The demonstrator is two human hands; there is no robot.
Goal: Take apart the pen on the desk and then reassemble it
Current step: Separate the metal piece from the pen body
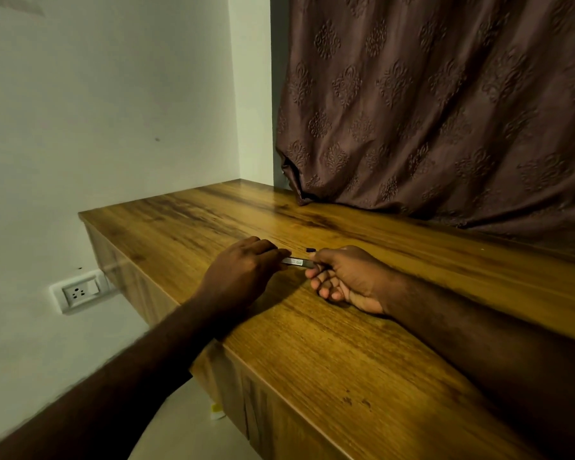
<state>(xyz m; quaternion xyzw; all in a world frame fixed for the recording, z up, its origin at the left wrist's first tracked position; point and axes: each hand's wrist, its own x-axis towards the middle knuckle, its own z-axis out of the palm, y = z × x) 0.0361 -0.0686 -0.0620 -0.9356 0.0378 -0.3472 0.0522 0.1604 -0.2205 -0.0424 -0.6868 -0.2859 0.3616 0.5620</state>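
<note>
My left hand (243, 267) and right hand (349, 277) pinched the pen (297, 262); its cap (310, 250) (I judged) lay off already, reassembly remained.

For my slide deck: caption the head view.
Both hands, left hand and right hand, grip a pen over a wooden desk.

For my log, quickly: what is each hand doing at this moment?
Left hand: closed, grip on one end of the pen.
Right hand: thumb and forefinger grip on the pen's other end, other fingers loosely curled.
</note>
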